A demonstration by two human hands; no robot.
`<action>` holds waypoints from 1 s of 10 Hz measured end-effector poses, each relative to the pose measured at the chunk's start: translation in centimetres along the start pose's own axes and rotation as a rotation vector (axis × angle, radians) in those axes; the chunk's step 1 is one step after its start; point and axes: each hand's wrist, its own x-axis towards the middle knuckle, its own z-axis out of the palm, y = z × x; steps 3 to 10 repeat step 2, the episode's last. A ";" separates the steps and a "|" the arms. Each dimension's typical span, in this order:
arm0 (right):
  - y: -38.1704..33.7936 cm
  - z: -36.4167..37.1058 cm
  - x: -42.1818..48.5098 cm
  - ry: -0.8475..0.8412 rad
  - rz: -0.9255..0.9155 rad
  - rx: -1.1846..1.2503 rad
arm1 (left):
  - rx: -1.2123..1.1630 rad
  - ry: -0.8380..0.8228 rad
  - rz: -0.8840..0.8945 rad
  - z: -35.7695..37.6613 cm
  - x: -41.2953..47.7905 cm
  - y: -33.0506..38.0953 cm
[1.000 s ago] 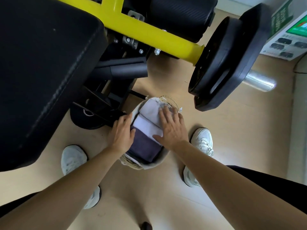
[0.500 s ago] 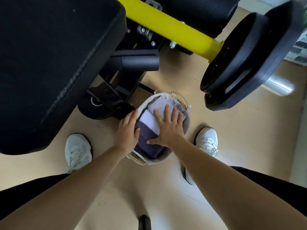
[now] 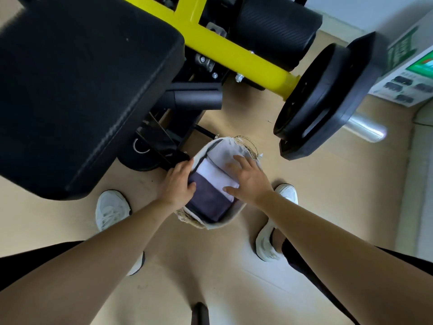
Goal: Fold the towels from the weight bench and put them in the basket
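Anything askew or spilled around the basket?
Nothing stands out. The basket stands upright on the floor; the folded dark towel and white towel lie inside, left hand at the rim, right hand over them.

Towels (image 3: 208, 191) in basket (image 3: 232, 219) before bench (image 3: 77, 90)

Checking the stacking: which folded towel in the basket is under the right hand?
The white towel, at the far side of the basket; the right hand spreads flat over it. The dark purple towel lies nearer, beside the left hand.

bench pad (image 3: 77, 90) cut off left, basket (image 3: 228, 222) bottom hidden under towels (image 3: 208, 199)
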 end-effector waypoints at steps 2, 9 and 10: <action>0.2 -4.3 -2.9 0.022 0.034 0.077 | 0.058 -0.060 0.042 -4.6 -1.6 1.9; 0.2 -4.3 -2.9 0.022 0.034 0.077 | 0.058 -0.060 0.042 -4.6 -1.6 1.9; 0.2 -4.3 -2.9 0.022 0.034 0.077 | 0.058 -0.060 0.042 -4.6 -1.6 1.9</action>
